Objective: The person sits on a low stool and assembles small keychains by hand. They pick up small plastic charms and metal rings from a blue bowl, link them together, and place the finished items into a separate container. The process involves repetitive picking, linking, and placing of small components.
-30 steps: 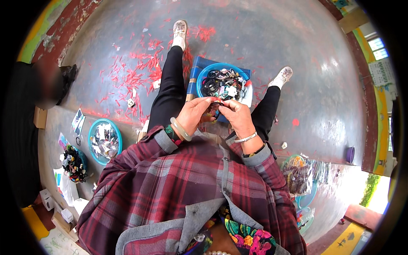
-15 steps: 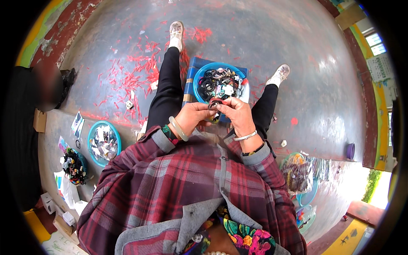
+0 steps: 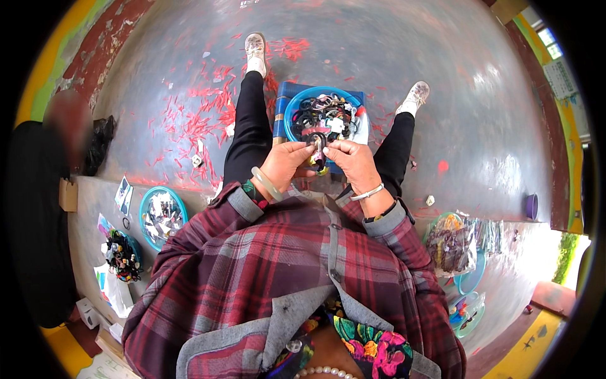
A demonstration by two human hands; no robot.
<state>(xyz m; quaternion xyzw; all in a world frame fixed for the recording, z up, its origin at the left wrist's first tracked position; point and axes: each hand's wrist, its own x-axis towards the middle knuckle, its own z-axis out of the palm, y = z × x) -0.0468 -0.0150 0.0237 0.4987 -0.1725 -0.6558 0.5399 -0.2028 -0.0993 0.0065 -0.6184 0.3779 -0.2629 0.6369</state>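
Between my hands is a black looped band that looks like a hair tie (image 3: 320,138). My left hand (image 3: 285,167) pinches it from the left with thumb and finger. From the other side my right hand (image 3: 355,167) pinches it too. Something small and yellow shows under the fingertips, too small to name. Just beyond the hands, a blue basin (image 3: 290,129) holds a heap of mostly black hair ties (image 3: 328,114) with white tags among them. It rests on a blue box-like stand (image 3: 282,104) between my legs.
Red scraps (image 3: 211,104) litter the floor ahead. At left are a blue basin of white pieces (image 3: 163,218), a pile of dark bands (image 3: 120,256) and a person in black (image 3: 38,208). Bagged goods (image 3: 451,243) and a purple cup (image 3: 531,206) lie right.
The band, which was bunched in my fingertips, now shows as an upright loop. My hands have parted slightly, and the whole view has shifted a little.
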